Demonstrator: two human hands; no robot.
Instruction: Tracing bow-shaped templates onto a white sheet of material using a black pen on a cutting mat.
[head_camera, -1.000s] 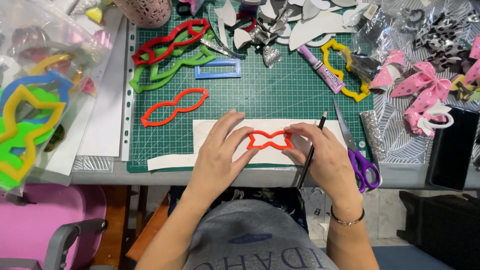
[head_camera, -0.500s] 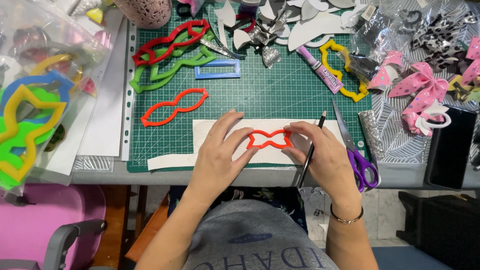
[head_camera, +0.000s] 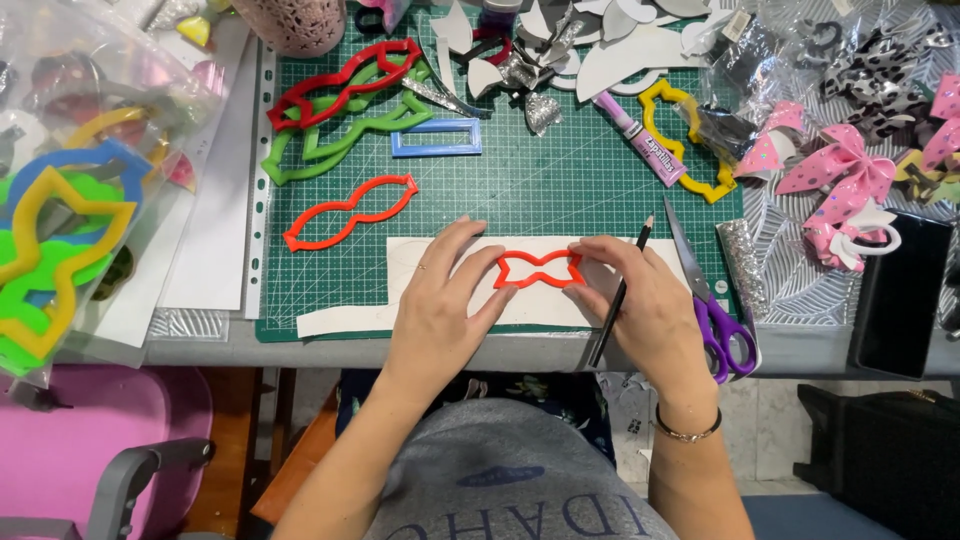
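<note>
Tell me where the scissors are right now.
In the head view the purple-handled scissors lie at the mat's right edge, just right of the right hand and pencil, blades pointing away toward the glue tube.

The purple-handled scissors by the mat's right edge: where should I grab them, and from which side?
Take the purple-handled scissors by the finger loops, coming from the near table edge. The loops lie toward the person, the blades point away, and the right hand is just beside them.

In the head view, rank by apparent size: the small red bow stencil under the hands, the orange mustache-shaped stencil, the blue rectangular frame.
1. orange mustache-shaped stencil
2. small red bow stencil and blue rectangular frame look about alike; hands hide the bow's ends, so no ranking.
</note>
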